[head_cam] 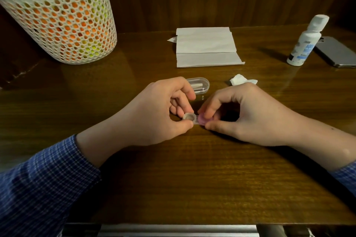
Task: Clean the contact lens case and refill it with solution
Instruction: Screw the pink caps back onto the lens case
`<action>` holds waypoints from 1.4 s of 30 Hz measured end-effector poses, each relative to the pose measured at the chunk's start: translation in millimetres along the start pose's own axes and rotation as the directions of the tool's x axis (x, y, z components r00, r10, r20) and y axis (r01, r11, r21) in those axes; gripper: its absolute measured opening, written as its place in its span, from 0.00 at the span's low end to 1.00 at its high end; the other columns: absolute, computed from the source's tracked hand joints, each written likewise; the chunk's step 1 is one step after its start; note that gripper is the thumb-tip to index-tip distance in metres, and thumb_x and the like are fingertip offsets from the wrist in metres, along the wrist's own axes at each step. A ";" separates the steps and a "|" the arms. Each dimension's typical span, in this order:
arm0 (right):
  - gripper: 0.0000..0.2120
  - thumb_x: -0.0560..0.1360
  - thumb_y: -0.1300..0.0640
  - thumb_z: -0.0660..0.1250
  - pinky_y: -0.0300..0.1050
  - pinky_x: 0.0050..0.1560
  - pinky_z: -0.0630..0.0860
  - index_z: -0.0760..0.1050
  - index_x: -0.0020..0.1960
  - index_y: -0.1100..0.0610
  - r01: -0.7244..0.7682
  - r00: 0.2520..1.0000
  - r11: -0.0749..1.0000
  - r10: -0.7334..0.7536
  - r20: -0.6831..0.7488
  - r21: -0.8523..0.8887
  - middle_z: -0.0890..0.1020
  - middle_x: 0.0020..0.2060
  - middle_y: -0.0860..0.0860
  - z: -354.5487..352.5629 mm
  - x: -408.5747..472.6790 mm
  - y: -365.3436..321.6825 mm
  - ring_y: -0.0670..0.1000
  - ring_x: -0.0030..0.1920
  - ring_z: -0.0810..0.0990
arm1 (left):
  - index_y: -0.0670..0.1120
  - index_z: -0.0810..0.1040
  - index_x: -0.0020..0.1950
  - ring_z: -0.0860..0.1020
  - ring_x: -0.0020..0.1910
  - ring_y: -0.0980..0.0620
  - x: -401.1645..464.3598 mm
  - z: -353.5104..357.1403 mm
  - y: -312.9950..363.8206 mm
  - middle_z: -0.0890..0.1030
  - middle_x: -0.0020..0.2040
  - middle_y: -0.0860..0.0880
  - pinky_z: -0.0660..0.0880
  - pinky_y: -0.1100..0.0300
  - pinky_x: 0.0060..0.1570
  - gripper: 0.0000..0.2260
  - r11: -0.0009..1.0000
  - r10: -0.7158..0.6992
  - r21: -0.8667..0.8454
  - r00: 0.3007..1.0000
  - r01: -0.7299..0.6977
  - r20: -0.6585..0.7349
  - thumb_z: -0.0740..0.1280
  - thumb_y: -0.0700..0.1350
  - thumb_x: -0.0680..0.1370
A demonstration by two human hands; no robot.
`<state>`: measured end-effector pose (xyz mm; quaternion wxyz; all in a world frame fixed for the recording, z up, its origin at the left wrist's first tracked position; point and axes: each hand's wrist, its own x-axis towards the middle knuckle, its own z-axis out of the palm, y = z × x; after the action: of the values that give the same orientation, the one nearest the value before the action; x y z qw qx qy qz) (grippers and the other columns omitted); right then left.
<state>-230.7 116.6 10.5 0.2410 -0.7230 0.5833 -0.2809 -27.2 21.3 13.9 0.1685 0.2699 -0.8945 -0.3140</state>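
A small clear contact lens case lies on the wooden table in front of me. Its left well is uncovered and looks open. My left hand pinches that left well between thumb and fingers. A purple cap sits on the right well, and my right hand pinches this cap with thumb and fingertips. The white solution bottle with a blue label stands upright at the far right, capped, away from both hands.
A clear oval box lies just behind my left hand. A crumpled tissue sits behind my right hand, and folded white paper towels lie further back. A white mesh basket stands far left. A phone lies behind the bottle.
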 end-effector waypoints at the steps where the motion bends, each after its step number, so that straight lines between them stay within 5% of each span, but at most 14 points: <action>1: 0.05 0.71 0.55 0.79 0.43 0.49 0.83 0.86 0.46 0.47 0.000 1.000 1.000 0.000 -0.006 0.003 0.87 0.44 0.41 0.0 0.0 0.6 0.44 0.45 0.85 | 0.48 0.78 0.60 0.85 0.45 0.58 -0.1 0.0 -0.1 0.86 0.45 0.55 0.83 0.60 0.46 0.20 1.000 0.002 0.003 1.000 -0.002 -0.003 0.80 0.43 0.72; 8: 0.05 0.67 0.48 0.79 0.48 0.49 0.83 0.85 0.40 0.47 -0.002 0.989 1.000 -0.001 -0.145 -0.022 0.85 0.41 0.42 10.1 1.2 -2.1 0.42 0.44 0.84 | 0.48 0.78 0.61 0.85 0.45 0.58 -0.6 0.0 0.3 0.86 0.44 0.55 0.82 0.60 0.46 0.20 1.000 -0.006 -0.006 1.000 0.006 -0.006 0.80 0.43 0.72; 14: 0.06 0.71 0.55 0.78 0.42 0.48 0.82 0.86 0.47 0.47 0.015 1.000 1.000 -0.015 0.002 -0.007 0.86 0.47 0.41 1.1 0.9 2.0 0.45 0.45 0.85 | 0.47 0.78 0.61 0.84 0.44 0.58 -1.3 -0.2 0.6 0.86 0.44 0.55 0.82 0.60 0.46 0.20 1.000 -0.005 -0.004 1.000 0.005 -0.005 0.80 0.43 0.72; 20: 0.05 0.67 0.48 0.79 0.47 0.50 0.82 0.86 0.41 0.47 0.004 0.992 1.000 -0.007 -0.129 -0.019 0.86 0.41 0.41 10.0 1.6 -1.4 0.41 0.45 0.84 | 0.48 0.78 0.61 0.84 0.44 0.59 -1.6 -0.2 0.6 0.85 0.44 0.56 0.82 0.61 0.46 0.20 1.000 0.000 0.006 1.000 0.000 -0.005 0.80 0.43 0.72; 26: 0.04 0.71 0.55 0.79 0.45 0.52 0.83 0.86 0.44 0.47 0.007 1.000 1.000 -0.007 -0.012 0.009 0.87 0.47 0.41 1.5 0.7 1.0 0.44 0.48 0.85 | 0.48 0.78 0.61 0.84 0.45 0.59 -1.6 0.7 -0.2 0.85 0.44 0.56 0.82 0.61 0.46 0.20 1.000 0.009 0.011 1.000 -0.009 -0.009 0.80 0.43 0.72; 42: 0.05 0.70 0.55 0.80 0.42 0.54 0.82 0.85 0.39 0.48 -0.046 0.987 0.996 0.033 -0.159 -0.078 0.85 0.41 0.39 16.1 -4.6 -11.9 0.37 0.47 0.83 | 0.49 0.78 0.59 0.84 0.45 0.61 -3.8 1.7 3.0 0.85 0.44 0.56 0.82 0.63 0.47 0.19 1.000 -0.009 0.021 1.000 0.010 -0.024 0.80 0.42 0.72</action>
<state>-211.9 123.9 6.3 0.1702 -0.6960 0.6257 -0.3084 -26.1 26.3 14.1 0.1747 0.2797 -0.8944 -0.3021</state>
